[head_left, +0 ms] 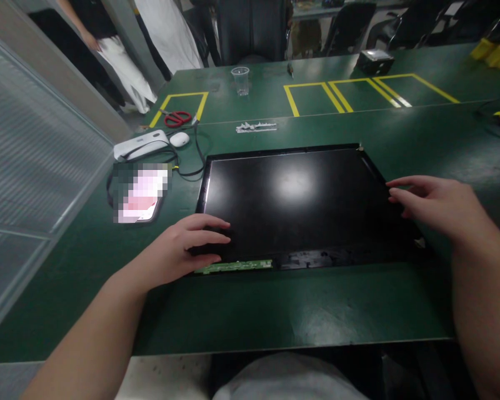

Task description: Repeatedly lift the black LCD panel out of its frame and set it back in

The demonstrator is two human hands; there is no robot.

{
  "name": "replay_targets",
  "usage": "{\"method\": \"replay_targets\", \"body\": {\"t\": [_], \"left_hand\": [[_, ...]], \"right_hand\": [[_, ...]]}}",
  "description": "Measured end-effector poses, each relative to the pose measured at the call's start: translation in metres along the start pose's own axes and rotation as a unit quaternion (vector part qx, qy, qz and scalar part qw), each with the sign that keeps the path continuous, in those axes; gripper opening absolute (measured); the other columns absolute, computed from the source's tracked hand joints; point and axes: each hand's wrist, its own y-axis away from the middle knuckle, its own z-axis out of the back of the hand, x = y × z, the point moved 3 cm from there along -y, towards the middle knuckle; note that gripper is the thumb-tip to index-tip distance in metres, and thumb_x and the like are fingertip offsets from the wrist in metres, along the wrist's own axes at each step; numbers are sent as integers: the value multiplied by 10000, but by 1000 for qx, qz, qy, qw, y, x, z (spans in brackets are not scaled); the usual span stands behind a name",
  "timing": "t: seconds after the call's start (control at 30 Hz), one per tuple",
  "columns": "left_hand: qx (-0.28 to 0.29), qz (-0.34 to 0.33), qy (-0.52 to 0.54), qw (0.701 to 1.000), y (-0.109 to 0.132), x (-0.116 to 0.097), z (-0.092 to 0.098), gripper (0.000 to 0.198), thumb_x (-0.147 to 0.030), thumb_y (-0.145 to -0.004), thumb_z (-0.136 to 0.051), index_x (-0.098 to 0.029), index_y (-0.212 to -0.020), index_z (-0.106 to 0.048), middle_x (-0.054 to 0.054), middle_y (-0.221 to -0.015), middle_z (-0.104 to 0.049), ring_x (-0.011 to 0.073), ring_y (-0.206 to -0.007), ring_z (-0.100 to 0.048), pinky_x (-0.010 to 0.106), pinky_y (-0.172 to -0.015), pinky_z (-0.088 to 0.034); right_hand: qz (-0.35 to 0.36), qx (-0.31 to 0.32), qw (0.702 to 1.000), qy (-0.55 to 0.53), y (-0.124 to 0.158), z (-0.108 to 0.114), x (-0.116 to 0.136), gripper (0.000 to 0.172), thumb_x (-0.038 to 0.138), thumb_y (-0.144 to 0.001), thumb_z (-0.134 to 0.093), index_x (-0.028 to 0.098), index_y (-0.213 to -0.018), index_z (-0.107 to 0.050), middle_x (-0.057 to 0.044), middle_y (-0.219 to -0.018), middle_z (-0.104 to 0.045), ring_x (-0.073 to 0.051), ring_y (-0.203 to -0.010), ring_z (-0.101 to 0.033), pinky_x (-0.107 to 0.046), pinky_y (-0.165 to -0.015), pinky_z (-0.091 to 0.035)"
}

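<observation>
A black flat display panel (316, 194) lies face up on the green table, with light glaring off its surface. Along its near edge at the left runs a narrow green circuit board (241, 266). My left hand (187, 244) rests over the panel's near left corner, fingers spread, its thumb beside the circuit board. At the panel's right edge is my right hand (433, 203), thumb and index finger apart, fingertips at the frame. Neither hand holds anything that shows.
Left of the panel are a lit phone (144, 194), a white device (141, 144) with cables, a white mouse (179, 139) and red scissors (177, 118). Farther back stand a plastic cup (241, 82) and a black box (375, 61). A person (104, 39) stands beyond the table.
</observation>
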Motion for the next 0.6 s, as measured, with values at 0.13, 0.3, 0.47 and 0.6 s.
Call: {"method": "replay_targets", "body": {"t": [0.13,0.3,0.47,0.6], "left_hand": [[-10,-17,-4,1000,-1,-4,0,198,-287,-965,-738,-304,-1127,-851,91,-1278,-773,284,-1143,-742,430,-1001,-620],[-11,-37,-22,999,0,-5,-2,215,-249,-987,-696,-295,-1142,-838,89,-1260,-782,270,-1137,-744,425,-995,-615],[-17,-89,-42,995,1,-6,-2,238,-149,-1000,-671,-249,-1173,-801,96,-1249,-780,240,-1131,-737,386,-976,-604],[-19,-104,-50,993,0,-8,-1,264,-115,-985,-689,-243,-1197,-780,92,-1255,-776,233,-1133,-735,370,-991,-590]], "right_hand": [[-1,3,1000,1,-2,-1,-3,441,526,-745,-638,259,-1058,-798,-5,-631,-705,-256,-611,-711,-455,-763,-553],[-4,10,1000,15,-5,-2,-6,453,547,-786,-626,269,-1103,-791,-7,-690,-732,-243,-649,-726,-438,-783,-546],[5,0,1000,18,-5,-3,-7,413,517,-776,-635,266,-1056,-804,-1,-665,-721,-232,-612,-714,-429,-766,-547],[33,-9,999,5,-8,-5,-11,436,540,-776,-636,253,-1057,-805,3,-626,-698,-231,-581,-698,-431,-733,-546]]}}
